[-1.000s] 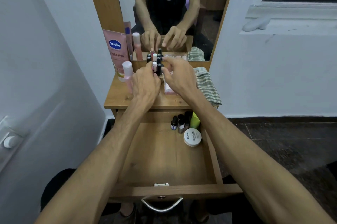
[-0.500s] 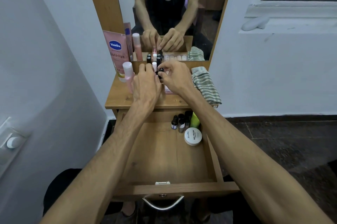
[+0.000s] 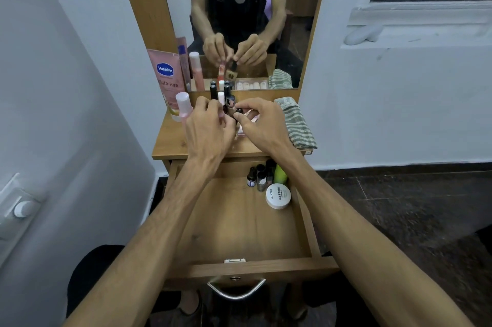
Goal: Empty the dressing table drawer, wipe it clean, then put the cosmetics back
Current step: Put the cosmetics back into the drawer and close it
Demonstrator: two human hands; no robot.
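We judge the restocking begun: a few bottles [image 3: 259, 176] and a tub [image 3: 278, 196] sit in the drawer [image 3: 234, 222]; both hands, left [image 3: 210, 126] and right [image 3: 262, 124], pinch what seem small bottles on the tabletop [image 3: 173, 144]; most remain there.

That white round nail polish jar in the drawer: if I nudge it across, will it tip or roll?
The white jar looks low and wide, lying flat on the drawer floor, so it should slide, not tip. Probably light. The small bottles stand close behind it; a hard push might topple those.

Bare drawer [image 3: 234, 222] floor left of jar [image 3: 278, 195], back-right bottles [image 3: 259, 176]
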